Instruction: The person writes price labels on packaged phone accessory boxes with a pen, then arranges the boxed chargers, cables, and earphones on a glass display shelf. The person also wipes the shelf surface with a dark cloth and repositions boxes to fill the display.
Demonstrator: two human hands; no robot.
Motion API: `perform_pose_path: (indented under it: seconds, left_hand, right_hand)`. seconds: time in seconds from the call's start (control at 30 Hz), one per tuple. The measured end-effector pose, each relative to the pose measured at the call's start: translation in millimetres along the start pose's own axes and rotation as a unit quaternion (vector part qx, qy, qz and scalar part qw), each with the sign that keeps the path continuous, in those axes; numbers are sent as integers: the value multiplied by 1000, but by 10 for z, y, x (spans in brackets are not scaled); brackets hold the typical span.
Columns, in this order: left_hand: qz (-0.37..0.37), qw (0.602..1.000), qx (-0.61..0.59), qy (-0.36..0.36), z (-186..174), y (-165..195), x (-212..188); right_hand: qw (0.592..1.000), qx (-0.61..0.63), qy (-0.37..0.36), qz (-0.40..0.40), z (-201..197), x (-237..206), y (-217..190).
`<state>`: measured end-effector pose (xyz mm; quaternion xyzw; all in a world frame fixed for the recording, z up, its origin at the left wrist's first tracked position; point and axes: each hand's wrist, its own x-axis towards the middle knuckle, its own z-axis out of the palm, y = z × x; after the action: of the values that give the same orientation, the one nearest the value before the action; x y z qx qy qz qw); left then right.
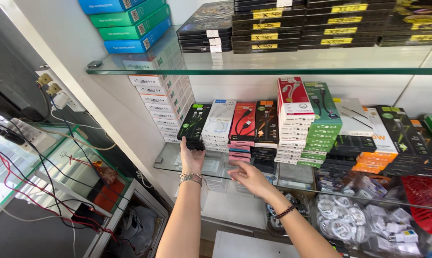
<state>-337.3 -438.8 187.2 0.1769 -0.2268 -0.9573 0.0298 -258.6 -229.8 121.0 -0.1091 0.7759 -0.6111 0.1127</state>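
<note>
My left hand (191, 156) reaches up to the glass shelf (168, 165), its fingers touching the bottom of a stack of black-and-green cable boxes (195, 122). It wears a metal bracelet at the wrist. My right hand (250, 177) hovers with fingers spread just below the shelf's front edge, under the stack of pink-and-red cable boxes (242, 126). It holds nothing and has a dark beaded bracelet on its wrist. A stack of white boxes (218, 125) stands between those two stacks.
More stacks of boxed cables fill the shelf to the right (321, 124). An upper glass shelf (254, 67) carries blue, green and black boxes. Below sit bagged white chargers (349, 222) and a red basket (426, 196). Tangled wires and power strips (30, 138) lie left.
</note>
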Motion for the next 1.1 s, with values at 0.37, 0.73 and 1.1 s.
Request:
perform_pose_path:
  seconds: [0.37, 0.73, 1.1]
  left_hand:
    - [-55, 990, 105, 78, 168, 223, 271]
    - [97, 970, 147, 167, -111, 118, 162]
    - [281, 954, 40, 92, -1588, -804, -1309]
  right_hand:
    - [997, 67, -1, -44, 271, 689, -88]
    - [998, 63, -12, 14, 250, 437, -188]
    - [980, 137, -123, 73, 564, -291, -366]
